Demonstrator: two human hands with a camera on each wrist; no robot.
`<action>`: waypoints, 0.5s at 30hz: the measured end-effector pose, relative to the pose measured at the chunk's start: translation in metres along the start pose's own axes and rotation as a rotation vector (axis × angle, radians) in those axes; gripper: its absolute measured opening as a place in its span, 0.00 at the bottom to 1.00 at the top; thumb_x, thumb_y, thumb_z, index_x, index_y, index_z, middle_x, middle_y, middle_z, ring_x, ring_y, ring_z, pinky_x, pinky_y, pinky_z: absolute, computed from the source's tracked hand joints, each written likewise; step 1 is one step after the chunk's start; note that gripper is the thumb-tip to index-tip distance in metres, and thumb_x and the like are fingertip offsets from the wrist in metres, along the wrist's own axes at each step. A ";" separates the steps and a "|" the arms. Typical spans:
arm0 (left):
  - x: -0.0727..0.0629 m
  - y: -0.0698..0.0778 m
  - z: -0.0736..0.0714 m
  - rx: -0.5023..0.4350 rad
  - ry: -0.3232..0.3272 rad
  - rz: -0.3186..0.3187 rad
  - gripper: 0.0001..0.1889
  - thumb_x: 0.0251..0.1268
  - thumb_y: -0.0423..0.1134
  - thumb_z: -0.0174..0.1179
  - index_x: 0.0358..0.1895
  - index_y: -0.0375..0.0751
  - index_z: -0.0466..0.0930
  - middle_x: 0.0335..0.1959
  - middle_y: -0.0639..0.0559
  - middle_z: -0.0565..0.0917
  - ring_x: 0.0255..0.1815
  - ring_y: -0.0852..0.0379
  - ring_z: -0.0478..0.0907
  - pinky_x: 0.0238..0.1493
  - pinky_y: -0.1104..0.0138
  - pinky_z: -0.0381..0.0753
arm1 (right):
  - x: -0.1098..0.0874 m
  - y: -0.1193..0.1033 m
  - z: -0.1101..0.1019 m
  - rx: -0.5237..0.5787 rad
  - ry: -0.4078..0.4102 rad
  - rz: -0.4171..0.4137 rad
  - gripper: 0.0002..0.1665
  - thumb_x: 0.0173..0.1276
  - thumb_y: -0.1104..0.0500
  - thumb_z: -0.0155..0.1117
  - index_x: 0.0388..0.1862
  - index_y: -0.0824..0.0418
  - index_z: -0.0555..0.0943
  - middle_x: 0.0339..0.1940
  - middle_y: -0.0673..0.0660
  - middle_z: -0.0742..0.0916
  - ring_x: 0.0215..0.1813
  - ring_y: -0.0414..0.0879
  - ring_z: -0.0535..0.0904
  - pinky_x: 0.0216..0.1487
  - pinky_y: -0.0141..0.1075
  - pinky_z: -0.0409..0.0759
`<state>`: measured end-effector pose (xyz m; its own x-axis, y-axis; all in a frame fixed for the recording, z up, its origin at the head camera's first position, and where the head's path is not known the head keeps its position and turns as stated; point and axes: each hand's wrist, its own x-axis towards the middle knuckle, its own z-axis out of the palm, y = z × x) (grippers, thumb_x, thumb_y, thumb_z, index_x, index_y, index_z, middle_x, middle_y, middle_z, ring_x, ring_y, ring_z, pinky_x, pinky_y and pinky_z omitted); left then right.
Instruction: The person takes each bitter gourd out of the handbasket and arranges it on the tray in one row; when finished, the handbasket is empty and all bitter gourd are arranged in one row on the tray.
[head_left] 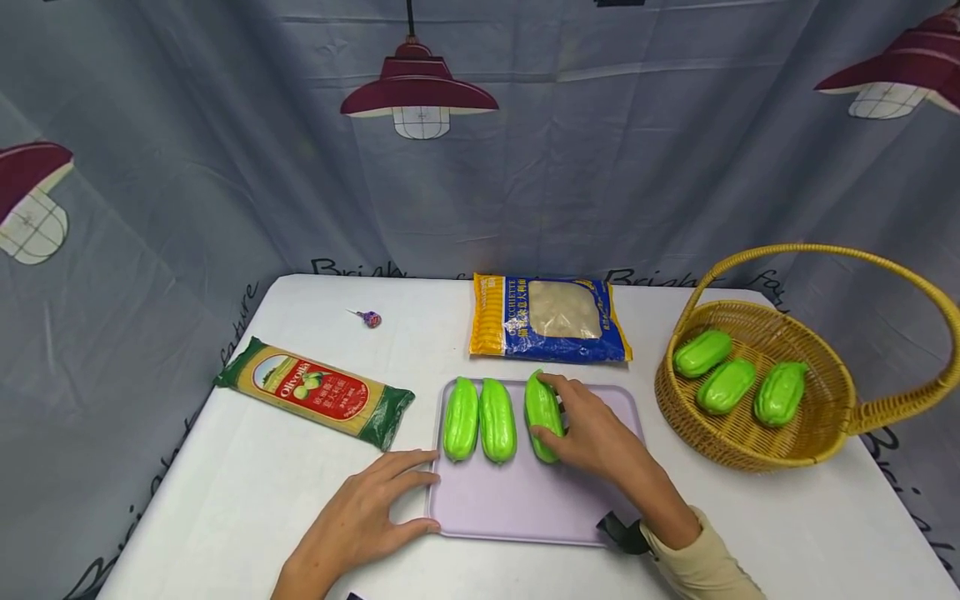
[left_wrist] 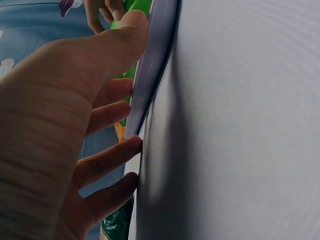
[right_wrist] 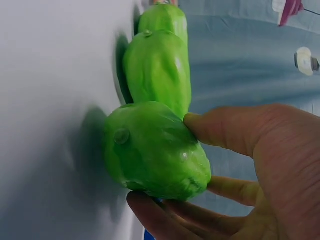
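On a lilac tray [head_left: 517, 508] lie three green ridged gourds. My right hand [head_left: 592, 429] holds the rightmost gourd [head_left: 540, 408] between thumb and fingers. In the right wrist view that gourd [right_wrist: 155, 150] sits between the thumb and the fingers of the right hand [right_wrist: 280, 165], with the other two behind it. A left gourd [head_left: 461, 419] and a middle gourd [head_left: 497, 421] lie side by side near the tray's left edge. Fingers spread, my left hand [head_left: 367, 508] is at the left edge of the tray, its fingertips meeting the rim.
At right stands a wicker basket [head_left: 667, 400] with a tall handle, holding three more green gourds [head_left: 780, 393]. A blue and yellow pasta bag [head_left: 551, 319] lies behind the tray. To the left are a spaghetti pack [head_left: 315, 390] and a small lollipop [head_left: 370, 318].
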<state>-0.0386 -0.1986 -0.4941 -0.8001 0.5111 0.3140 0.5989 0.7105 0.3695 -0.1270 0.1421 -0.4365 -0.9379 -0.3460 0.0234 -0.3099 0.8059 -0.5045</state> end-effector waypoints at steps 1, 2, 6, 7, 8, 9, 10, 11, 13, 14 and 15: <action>0.000 0.000 0.000 0.001 -0.004 -0.003 0.27 0.57 0.63 0.80 0.55 0.55 0.90 0.71 0.60 0.82 0.69 0.56 0.80 0.64 0.57 0.87 | 0.000 0.000 0.001 -0.001 -0.007 0.002 0.45 0.68 0.52 0.80 0.79 0.60 0.71 0.66 0.69 0.83 0.55 0.56 0.83 0.49 0.54 0.87; 0.000 0.000 0.000 0.001 -0.006 -0.005 0.27 0.57 0.63 0.80 0.56 0.55 0.90 0.71 0.60 0.82 0.69 0.56 0.80 0.64 0.57 0.87 | 0.000 -0.001 0.002 0.000 -0.012 0.003 0.45 0.68 0.52 0.80 0.79 0.60 0.71 0.67 0.69 0.82 0.57 0.58 0.83 0.52 0.55 0.87; 0.001 0.000 -0.001 0.005 -0.009 -0.010 0.27 0.57 0.63 0.80 0.56 0.55 0.90 0.71 0.60 0.82 0.70 0.56 0.80 0.65 0.58 0.87 | 0.000 -0.003 0.006 0.005 -0.025 0.008 0.44 0.68 0.52 0.80 0.78 0.61 0.72 0.68 0.70 0.82 0.60 0.59 0.83 0.56 0.58 0.87; 0.001 0.000 -0.001 0.008 -0.009 -0.010 0.27 0.56 0.63 0.80 0.56 0.55 0.90 0.71 0.60 0.82 0.70 0.56 0.80 0.65 0.58 0.87 | 0.000 -0.003 0.006 0.004 -0.025 0.009 0.44 0.68 0.52 0.79 0.78 0.61 0.72 0.68 0.69 0.82 0.59 0.59 0.83 0.56 0.58 0.87; 0.001 0.000 -0.001 0.007 -0.010 -0.011 0.27 0.57 0.63 0.79 0.56 0.55 0.90 0.71 0.60 0.82 0.70 0.56 0.80 0.65 0.58 0.87 | 0.000 -0.004 0.007 0.004 -0.026 0.012 0.43 0.68 0.52 0.79 0.78 0.61 0.72 0.69 0.69 0.82 0.59 0.59 0.83 0.56 0.57 0.87; 0.001 0.000 -0.001 0.008 -0.012 -0.013 0.27 0.57 0.63 0.79 0.56 0.55 0.90 0.71 0.61 0.82 0.70 0.56 0.80 0.65 0.58 0.87 | 0.001 -0.004 0.008 0.003 -0.026 0.013 0.43 0.69 0.52 0.79 0.78 0.60 0.72 0.68 0.69 0.82 0.58 0.58 0.83 0.55 0.57 0.87; 0.001 0.000 -0.001 0.009 -0.012 -0.012 0.27 0.57 0.64 0.79 0.56 0.55 0.90 0.71 0.61 0.82 0.70 0.56 0.80 0.65 0.58 0.87 | 0.001 -0.004 0.008 0.002 -0.026 0.016 0.43 0.69 0.51 0.78 0.78 0.60 0.72 0.69 0.68 0.82 0.58 0.58 0.83 0.55 0.57 0.87; 0.001 0.000 -0.001 0.007 -0.015 -0.014 0.27 0.57 0.64 0.79 0.56 0.55 0.90 0.71 0.61 0.81 0.70 0.56 0.80 0.65 0.58 0.87 | 0.001 -0.004 0.009 0.002 -0.026 0.018 0.43 0.70 0.51 0.78 0.78 0.60 0.72 0.69 0.68 0.82 0.58 0.58 0.83 0.56 0.57 0.87; 0.001 0.000 -0.001 0.004 -0.016 -0.014 0.27 0.57 0.64 0.79 0.56 0.55 0.90 0.71 0.61 0.81 0.70 0.56 0.80 0.65 0.57 0.87 | 0.002 -0.004 0.011 0.003 -0.026 0.024 0.42 0.70 0.51 0.77 0.79 0.61 0.72 0.70 0.68 0.82 0.59 0.58 0.83 0.57 0.57 0.86; 0.001 0.000 -0.001 0.002 -0.017 -0.015 0.27 0.57 0.63 0.79 0.56 0.55 0.90 0.71 0.61 0.81 0.70 0.56 0.80 0.66 0.57 0.86 | 0.003 -0.004 0.012 0.003 -0.026 0.026 0.42 0.71 0.50 0.77 0.79 0.61 0.72 0.70 0.67 0.82 0.60 0.58 0.83 0.57 0.57 0.86; 0.001 0.000 -0.001 0.002 -0.017 -0.017 0.27 0.57 0.63 0.79 0.56 0.55 0.90 0.71 0.61 0.81 0.70 0.56 0.80 0.65 0.57 0.87 | 0.004 -0.005 0.013 0.007 -0.028 0.026 0.42 0.71 0.50 0.77 0.79 0.61 0.73 0.69 0.67 0.82 0.59 0.58 0.83 0.57 0.57 0.86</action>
<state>-0.0394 -0.1987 -0.4933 -0.8103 0.5072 0.2933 0.5855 0.7201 0.3724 -0.1269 0.1312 -0.4450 -0.9409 -0.3384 -0.0135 -0.2845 0.8114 -0.5106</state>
